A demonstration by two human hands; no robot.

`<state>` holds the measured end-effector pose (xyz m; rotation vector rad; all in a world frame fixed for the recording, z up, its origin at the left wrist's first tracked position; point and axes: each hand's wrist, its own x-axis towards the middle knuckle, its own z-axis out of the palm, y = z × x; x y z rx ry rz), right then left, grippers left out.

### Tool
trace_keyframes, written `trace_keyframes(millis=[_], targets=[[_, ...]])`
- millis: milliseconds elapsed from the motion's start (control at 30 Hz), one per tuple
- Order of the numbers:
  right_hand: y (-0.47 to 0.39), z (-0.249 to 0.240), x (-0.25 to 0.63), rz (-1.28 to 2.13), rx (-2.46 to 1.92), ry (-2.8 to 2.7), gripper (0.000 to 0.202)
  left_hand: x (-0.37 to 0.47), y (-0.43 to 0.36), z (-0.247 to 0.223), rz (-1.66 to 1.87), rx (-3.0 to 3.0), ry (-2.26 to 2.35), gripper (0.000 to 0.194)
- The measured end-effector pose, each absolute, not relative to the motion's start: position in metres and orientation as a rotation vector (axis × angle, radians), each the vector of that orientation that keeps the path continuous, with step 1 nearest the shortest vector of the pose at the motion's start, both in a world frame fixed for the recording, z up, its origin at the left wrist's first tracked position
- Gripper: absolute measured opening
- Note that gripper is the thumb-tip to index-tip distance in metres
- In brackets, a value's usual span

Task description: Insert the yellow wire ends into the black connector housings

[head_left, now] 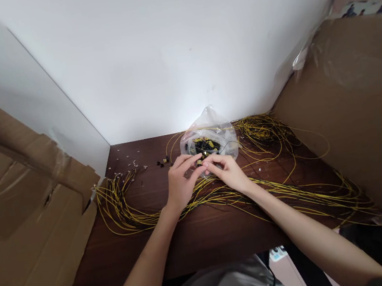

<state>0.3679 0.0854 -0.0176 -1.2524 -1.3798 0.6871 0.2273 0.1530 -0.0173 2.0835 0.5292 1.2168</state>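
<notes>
My left hand is closed, thumb and fingers pinching a small yellow-and-black part. Right beside it, my right hand is closed too, its thumb and index fingertips pressed together against the same spot; what they pinch is too small to make out. Just behind the fingertips, an open clear plastic bag holds many small black and yellow parts. Below the hands, a long bundle of yellow and black wires runs across the dark wooden tabletop, partly hidden by my forearms.
A tangled coil of yellow wire lies at the back right. Several small loose parts and pale scraps are scattered left of the bag. Cardboard stands at the left and right, with a white wall behind.
</notes>
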Motion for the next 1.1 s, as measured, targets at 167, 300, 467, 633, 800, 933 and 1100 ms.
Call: trace_keyframes(millis=[167, 300, 467, 633, 800, 933, 1100], targets=[[0.085, -0.016, 0.367, 0.670, -1.255, -1.406, 0.024, 0.225, 0.155, -0.017, 1.195, 2.071, 0.558, 0.020], [0.084, -0.013, 0.365, 0.662, -1.266, -1.406, 0.023, 0.224, 0.153, -0.015, 1.203, 2.029, 0.584, 0.016], [0.082, -0.009, 0.367, 0.505, -1.322, -1.492, 0.024, 0.224, 0.157, -0.013, 1.237, 1.662, 0.673, 0.019], [0.079, -0.001, 0.380, 0.267, -1.456, -1.557, 0.017, 0.219, 0.173, -0.012, 1.431, 1.325, 0.796, 0.027], [0.072, 0.015, 0.403, -0.106, -1.757, -1.545, 0.015, 0.213, 0.179, -0.011, 1.441, 1.420, 0.851, 0.025], [0.062, 0.031, 0.424, -0.407, -1.950, -1.475, 0.018, 0.210, 0.179, -0.010, 1.398, 1.581, 0.873, 0.020], [0.047, 0.052, 0.442, -0.613, -2.064, -1.443, 0.024, 0.204, 0.188, -0.009, 1.524, 1.251, 0.937, 0.028]])
